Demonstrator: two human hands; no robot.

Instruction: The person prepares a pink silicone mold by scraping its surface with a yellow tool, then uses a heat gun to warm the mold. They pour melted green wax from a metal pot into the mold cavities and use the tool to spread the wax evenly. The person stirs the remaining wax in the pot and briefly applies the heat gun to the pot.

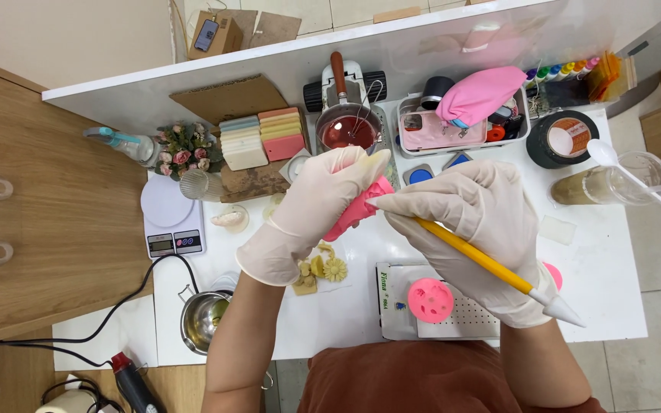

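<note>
White worktop (621, 306), viewed from above, crowded. At the back centre stands a small burner carrying a metal pot (348, 130) of red liquid with a brown handle. Left of it: a stack of pastel blocks (262, 138) resting on cardboard, a small bunch of artificial roses (185, 149), a spray bottle (120, 143) lying flat, and a ribbed glass (200, 185). A white digital scale (171, 218) sits at the left edge, with a black cable running from beside it off the near edge. A second, empty-looking metal pot (202, 320) stands at the near left corner. Back right: a clear tray (426, 134) with a pink cloth (480, 93) heaped on it, a roll of dark tape (562, 138), and a clear plastic cup (621, 180) holding a white spoon.

Directly beneath the hands lie small yellow flower-shaped pieces (323, 269) and a white perforated board (460, 313) bearing a pink round moulded piece (431, 300).

The left hand (319, 203), in a white glove, is closed around a pink soft object (357, 210), held above the worktop centre; most of it is covered by the fingers, so its form cannot be told. The right hand (476, 222), also gloved, grips a yellow tool (491, 264) with a white butt end, pen-fashion; its working tip meets the pink object.
</note>
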